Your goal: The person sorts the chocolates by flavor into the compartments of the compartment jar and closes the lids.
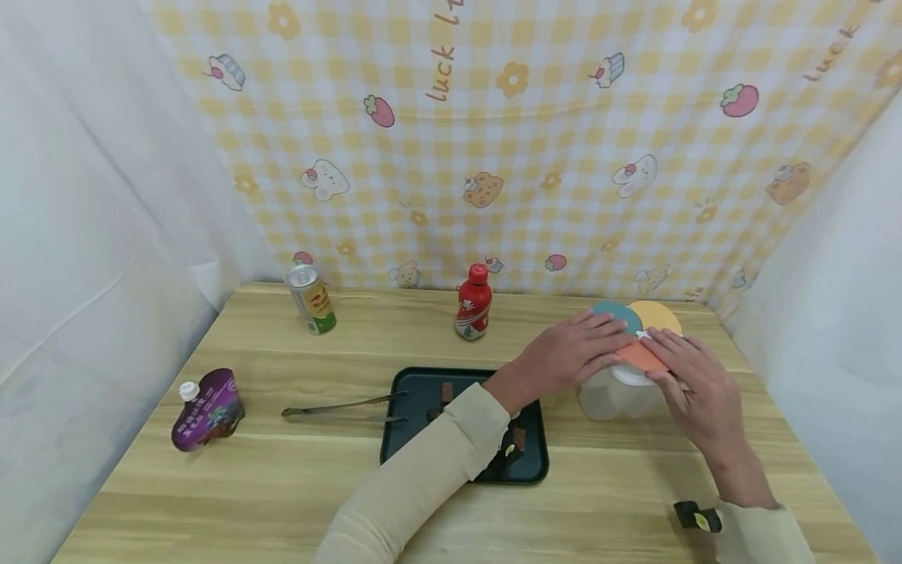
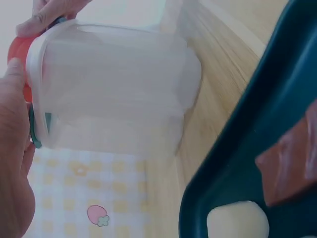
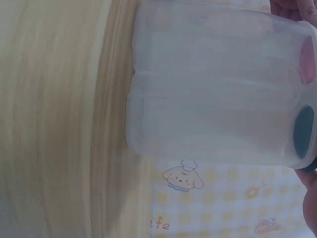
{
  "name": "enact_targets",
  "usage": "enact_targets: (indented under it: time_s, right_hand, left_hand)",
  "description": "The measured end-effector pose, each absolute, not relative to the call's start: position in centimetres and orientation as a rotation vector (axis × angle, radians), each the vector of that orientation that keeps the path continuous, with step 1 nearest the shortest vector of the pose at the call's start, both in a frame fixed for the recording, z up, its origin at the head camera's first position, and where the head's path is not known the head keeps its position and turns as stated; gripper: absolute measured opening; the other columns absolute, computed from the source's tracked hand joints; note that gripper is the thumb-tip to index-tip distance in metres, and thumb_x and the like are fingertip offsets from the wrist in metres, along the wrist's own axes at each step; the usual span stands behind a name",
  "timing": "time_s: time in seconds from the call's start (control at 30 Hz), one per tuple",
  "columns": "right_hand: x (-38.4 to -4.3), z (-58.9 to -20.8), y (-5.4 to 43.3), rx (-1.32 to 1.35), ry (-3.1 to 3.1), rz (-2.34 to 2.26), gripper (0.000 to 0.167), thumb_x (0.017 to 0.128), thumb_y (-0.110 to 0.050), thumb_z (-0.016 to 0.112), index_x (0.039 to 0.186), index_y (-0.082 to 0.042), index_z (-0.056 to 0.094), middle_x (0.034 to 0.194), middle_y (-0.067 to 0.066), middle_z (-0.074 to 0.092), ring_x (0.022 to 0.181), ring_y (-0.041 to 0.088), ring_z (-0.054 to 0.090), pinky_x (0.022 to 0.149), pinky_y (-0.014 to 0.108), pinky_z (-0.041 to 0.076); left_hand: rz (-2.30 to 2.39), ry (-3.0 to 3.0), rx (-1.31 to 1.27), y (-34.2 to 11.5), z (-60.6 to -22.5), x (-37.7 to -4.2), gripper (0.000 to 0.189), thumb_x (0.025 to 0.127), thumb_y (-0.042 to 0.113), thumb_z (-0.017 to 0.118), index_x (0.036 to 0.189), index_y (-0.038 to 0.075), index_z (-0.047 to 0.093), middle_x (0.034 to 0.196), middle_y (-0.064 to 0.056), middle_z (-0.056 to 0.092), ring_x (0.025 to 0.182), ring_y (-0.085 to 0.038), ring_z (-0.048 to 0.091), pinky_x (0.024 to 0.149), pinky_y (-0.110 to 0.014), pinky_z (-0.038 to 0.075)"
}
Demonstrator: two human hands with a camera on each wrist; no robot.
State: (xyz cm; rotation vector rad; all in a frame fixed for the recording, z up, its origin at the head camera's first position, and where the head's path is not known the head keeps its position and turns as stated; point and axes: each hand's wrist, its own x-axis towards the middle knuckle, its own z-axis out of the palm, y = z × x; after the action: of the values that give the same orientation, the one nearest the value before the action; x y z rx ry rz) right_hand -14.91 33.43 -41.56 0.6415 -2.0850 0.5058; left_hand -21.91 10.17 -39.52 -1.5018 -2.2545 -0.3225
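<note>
A translucent plastic canister (image 1: 611, 395) with lobed walls stands upright at the right of the table. Its lid (image 1: 640, 356) has rounded teal, yellow and orange sections. My left hand (image 1: 574, 350) lies on the lid from the left, fingers stretched over the teal and orange parts. From the right, my right hand (image 1: 705, 389) rests on the orange and yellow parts, its thumb near the front rim. In the left wrist view the canister (image 2: 114, 89) appears sideways, with the orange lid section (image 2: 19, 48) under the fingers. No contents show through its cloudy walls (image 3: 213, 89).
A dark green tray (image 1: 535, 468) holds brown pieces and a pale rounded piece (image 2: 237, 220). Metal tongs (image 1: 331, 409) reach its left rim. A can (image 1: 312, 299), red bottle (image 1: 474, 304) and purple pouch (image 1: 209, 411) stand or lie around. Patterned cloth (image 1: 423, 157) hangs behind.
</note>
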Motion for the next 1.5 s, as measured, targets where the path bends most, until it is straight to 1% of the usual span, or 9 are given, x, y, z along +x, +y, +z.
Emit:
enact_targets:
  time_s: [0.17, 0.33, 0.43, 0.53, 0.73, 0.93, 1.13, 1.33, 1.5]
  right_hand:
    - [-14.9, -41.6, 33.4, 0.612, -2.092, 0.514, 0.066, 0.102, -0.058, 0.048, 0.12, -0.001, 0.077, 0.12, 0.016, 0.072, 0.123, 0.024, 0.063, 0.114, 0.034, 0.034]
    - [-15.1, -41.6, 33.2, 0.562, -2.087, 0.535, 0.069, 0.102, -0.06, 0.045, 0.117, -0.001, 0.078, 0.119, 0.014, 0.073, 0.12, 0.025, 0.065, 0.113, 0.033, 0.036]
    - [-15.1, -41.6, 33.0, 0.535, -2.08, 0.538, 0.068, 0.103, -0.06, 0.043, 0.116, -0.003, 0.078, 0.118, 0.013, 0.073, 0.113, 0.033, 0.069, 0.111, 0.03, 0.038]
    - [-15.2, -41.5, 32.7, 0.519, -2.076, 0.544, 0.065, 0.105, -0.057, 0.041, 0.116, -0.004, 0.079, 0.118, 0.012, 0.074, 0.104, 0.042, 0.07, 0.109, 0.023, 0.037]
    - [-15.2, -41.5, 32.4, 0.481, -2.076, 0.577, 0.061, 0.107, -0.051, 0.043, 0.116, -0.002, 0.078, 0.115, 0.013, 0.074, 0.099, 0.044, 0.068, 0.106, 0.015, 0.035]
    - [-15.2, -41.6, 32.4, 0.446, -2.081, 0.574, 0.06, 0.108, -0.051, 0.043, 0.118, -0.004, 0.078, 0.116, 0.011, 0.075, 0.1, 0.043, 0.069, 0.106, 0.016, 0.035]
    - [-15.0, -41.8, 32.5, 0.393, -2.084, 0.589, 0.059, 0.108, -0.051, 0.042, 0.119, -0.005, 0.078, 0.115, 0.015, 0.074, 0.1, 0.043, 0.068, 0.103, 0.009, 0.031]
    - [-15.1, -42.2, 32.5, 0.318, -2.078, 0.62, 0.061, 0.109, -0.049, 0.044, 0.112, 0.002, 0.078, 0.114, 0.021, 0.073, 0.104, 0.051, 0.067, 0.109, 0.024, 0.038]
    - [-15.1, -42.4, 32.7, 0.297, -2.078, 0.638, 0.063, 0.109, -0.049, 0.044, 0.107, 0.005, 0.077, 0.113, 0.023, 0.072, 0.104, 0.052, 0.066, 0.109, 0.024, 0.037]
  left_hand:
    - [-0.581, -2.363, -1.469, 10.6, -39.2, -21.9, 0.045, 0.111, 0.038, 0.047, 0.151, 0.019, 0.055, 0.151, 0.001, 0.054, 0.145, -0.011, 0.039, 0.119, -0.025, 0.01]
    - [-0.64, -2.301, -1.417, 11.0, -38.9, -21.7, 0.039, 0.11, 0.037, 0.051, 0.142, 0.019, 0.063, 0.14, 0.003, 0.063, 0.136, -0.011, 0.05, 0.118, -0.026, 0.02]
    - [-0.638, -2.291, -1.376, 11.3, -38.6, -21.5, 0.034, 0.11, 0.036, 0.051, 0.136, 0.02, 0.066, 0.131, 0.007, 0.066, 0.127, -0.008, 0.057, 0.114, -0.021, 0.027]
    - [-0.628, -2.317, -1.334, 11.6, -38.4, -21.3, 0.031, 0.11, 0.036, 0.051, 0.132, 0.022, 0.067, 0.127, 0.01, 0.067, 0.122, -0.005, 0.059, 0.112, -0.02, 0.031]
    - [-0.565, -2.37, -1.269, 11.9, -38.1, -21.1, 0.031, 0.109, 0.037, 0.052, 0.132, 0.024, 0.069, 0.129, 0.014, 0.067, 0.124, -0.002, 0.057, 0.112, -0.021, 0.031]
    - [-0.607, -2.376, -1.277, 11.9, -38.0, -21.2, 0.034, 0.11, 0.038, 0.05, 0.135, 0.024, 0.067, 0.132, 0.013, 0.066, 0.125, -0.001, 0.057, 0.111, -0.021, 0.033]
    - [-0.682, -2.37, -1.317, 11.1, -38.0, -20.9, 0.043, 0.11, 0.04, 0.05, 0.149, 0.023, 0.057, 0.141, 0.009, 0.061, 0.131, -0.003, 0.052, 0.116, -0.03, 0.031]
    - [-0.68, -2.327, -1.311, 9.1, -37.8, -20.6, 0.043, 0.11, 0.038, 0.05, 0.149, 0.021, 0.057, 0.146, 0.008, 0.058, 0.136, -0.005, 0.048, 0.117, -0.031, 0.028]
    - [-0.688, -2.356, -1.289, 6.3, -37.9, -20.1, 0.043, 0.108, 0.039, 0.052, 0.146, 0.021, 0.061, 0.145, 0.005, 0.059, 0.136, -0.009, 0.049, 0.116, -0.032, 0.03]
